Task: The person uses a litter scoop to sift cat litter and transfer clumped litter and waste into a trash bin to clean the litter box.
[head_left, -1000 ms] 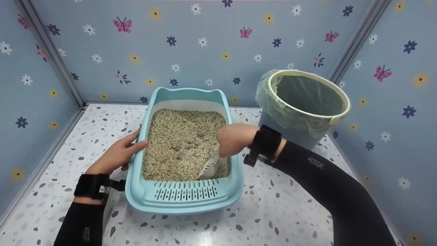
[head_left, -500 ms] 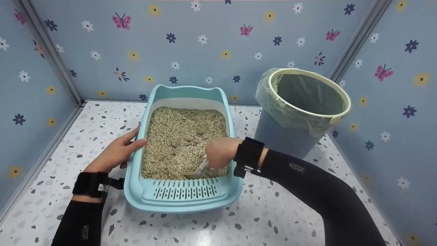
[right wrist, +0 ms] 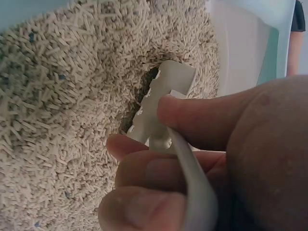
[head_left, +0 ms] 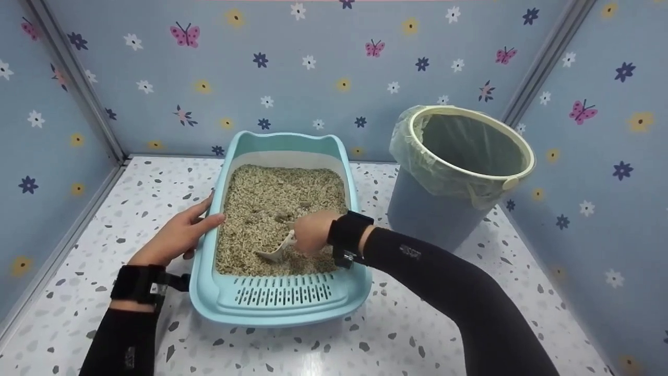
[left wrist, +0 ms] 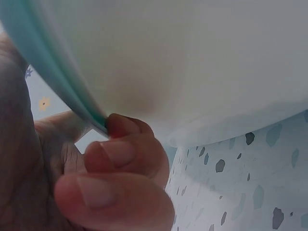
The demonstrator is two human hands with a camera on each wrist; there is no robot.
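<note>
Scoop (right wrist: 177, 79), light and stiff by its looks, sits in loose litter (head_left: 266, 188) inside the blue tray (head_left: 282, 316), best held by the handle (right wrist: 195, 178), which right hand (head_left: 311, 233) wraps with curled fingers, while left hand (head_left: 175, 235) grips the likely heavy tray's side rim (head_left: 204, 256).

The pale scoop (head_left: 276, 251) is tilted, its blade down in the tan pellet litter (head_left: 284, 188), its handle gripped by the right hand (head_left: 313, 233). The light-blue litter box (head_left: 282, 317) stands upright, slotted ledge at its near end, left rim held by the left hand (head_left: 177, 233).
</note>
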